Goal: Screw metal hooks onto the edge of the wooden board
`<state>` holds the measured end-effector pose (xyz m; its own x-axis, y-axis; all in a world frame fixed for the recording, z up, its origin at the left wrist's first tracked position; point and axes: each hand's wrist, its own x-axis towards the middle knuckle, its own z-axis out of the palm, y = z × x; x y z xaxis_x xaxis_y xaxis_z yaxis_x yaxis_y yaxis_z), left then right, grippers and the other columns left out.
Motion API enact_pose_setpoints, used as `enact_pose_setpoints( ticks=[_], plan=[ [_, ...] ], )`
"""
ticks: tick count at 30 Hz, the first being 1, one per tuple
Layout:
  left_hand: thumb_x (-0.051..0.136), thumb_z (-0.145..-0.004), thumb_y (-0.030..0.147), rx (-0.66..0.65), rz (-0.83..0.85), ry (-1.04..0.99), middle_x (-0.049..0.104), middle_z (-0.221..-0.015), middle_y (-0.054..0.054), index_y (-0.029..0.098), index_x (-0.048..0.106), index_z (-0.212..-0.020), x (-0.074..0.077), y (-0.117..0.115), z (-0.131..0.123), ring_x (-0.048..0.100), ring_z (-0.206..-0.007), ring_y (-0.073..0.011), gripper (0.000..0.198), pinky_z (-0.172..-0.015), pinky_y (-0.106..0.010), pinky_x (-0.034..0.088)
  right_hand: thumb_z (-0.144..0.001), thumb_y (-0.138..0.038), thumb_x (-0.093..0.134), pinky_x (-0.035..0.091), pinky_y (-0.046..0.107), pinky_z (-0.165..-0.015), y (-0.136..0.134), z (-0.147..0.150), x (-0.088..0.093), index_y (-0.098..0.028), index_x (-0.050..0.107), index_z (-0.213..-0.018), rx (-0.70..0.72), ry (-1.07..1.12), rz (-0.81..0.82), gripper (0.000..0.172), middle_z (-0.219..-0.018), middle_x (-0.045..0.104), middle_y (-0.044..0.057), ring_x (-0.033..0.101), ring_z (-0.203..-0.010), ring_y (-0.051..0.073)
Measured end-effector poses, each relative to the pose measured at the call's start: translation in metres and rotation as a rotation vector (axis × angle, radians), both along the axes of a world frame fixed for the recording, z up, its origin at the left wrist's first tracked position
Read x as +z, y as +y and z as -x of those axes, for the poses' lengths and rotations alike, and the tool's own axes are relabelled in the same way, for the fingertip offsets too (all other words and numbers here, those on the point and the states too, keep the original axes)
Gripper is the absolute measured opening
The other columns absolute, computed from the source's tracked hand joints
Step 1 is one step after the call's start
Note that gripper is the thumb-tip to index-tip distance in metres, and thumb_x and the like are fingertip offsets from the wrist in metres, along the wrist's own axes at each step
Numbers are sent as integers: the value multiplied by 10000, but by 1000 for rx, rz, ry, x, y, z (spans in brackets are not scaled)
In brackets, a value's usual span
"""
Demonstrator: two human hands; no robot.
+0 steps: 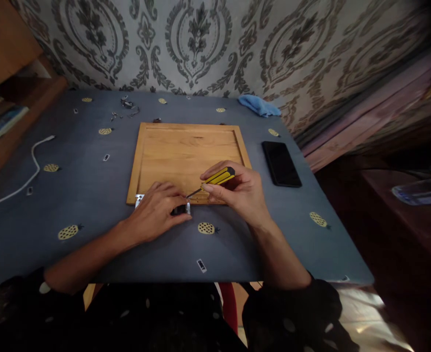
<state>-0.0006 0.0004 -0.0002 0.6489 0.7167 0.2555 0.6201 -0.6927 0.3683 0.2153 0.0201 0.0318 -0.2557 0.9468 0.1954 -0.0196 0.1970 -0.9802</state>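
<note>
A wooden tray-like board lies in the middle of the grey table. My right hand grips a yellow and black screwdriver, its tip pointing left and down at the board's near edge. My left hand is closed over a small dark and silver device lying against that edge, fingers pinching it. A small metal piece shows at the board's near left corner.
A black phone lies right of the board. A blue cloth sits at the back right. Small metal parts lie at the back left. A white cable runs along the left. A small chip lies near the front edge.
</note>
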Motion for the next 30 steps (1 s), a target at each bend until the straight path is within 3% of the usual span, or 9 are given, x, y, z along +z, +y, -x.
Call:
enact_pose_setpoints(
  ticks=[8, 16, 22, 30],
  plan=[
    [730, -910, 406, -4, -12, 15, 753, -1052, -59, 186, 732, -1068, 0, 0, 0, 650, -993, -248, 270, -848, -399, 462, -731, -480, 855, 525, 236, -436, 0, 12, -12, -215, 631, -746, -170, 10, -81, 346, -678, 634, -51, 604, -466, 85],
    [729, -915, 389, 2, -5, -6, 757, -1054, -62, 189, 734, -1055, 1, -1, 0, 656, -1014, -248, 245, -861, -402, 465, -820, -525, 768, 569, 272, -524, -4, 15, -8, -237, 609, -811, -341, 23, -130, 329, -729, 676, -23, 631, -508, 102],
    [722, -918, 407, -3, -7, -5, 756, -1052, -62, 185, 735, -1058, -1, 0, 0, 656, -989, -241, 263, -859, -398, 466, -791, -579, 773, 472, 253, -422, -3, 12, -8, -245, 528, -757, -312, -17, -119, 416, -638, 567, -63, 568, -441, 90],
    [711, -925, 415, -2, 8, 29, 751, -1064, -57, 192, 737, -1068, 2, 0, 0, 648, -1009, -247, 267, -863, -402, 459, -793, -527, 793, 458, 259, -432, -1, 13, -12, -241, 529, -737, -262, -38, -98, 393, -654, 564, -58, 582, -449, 90]
  ],
)
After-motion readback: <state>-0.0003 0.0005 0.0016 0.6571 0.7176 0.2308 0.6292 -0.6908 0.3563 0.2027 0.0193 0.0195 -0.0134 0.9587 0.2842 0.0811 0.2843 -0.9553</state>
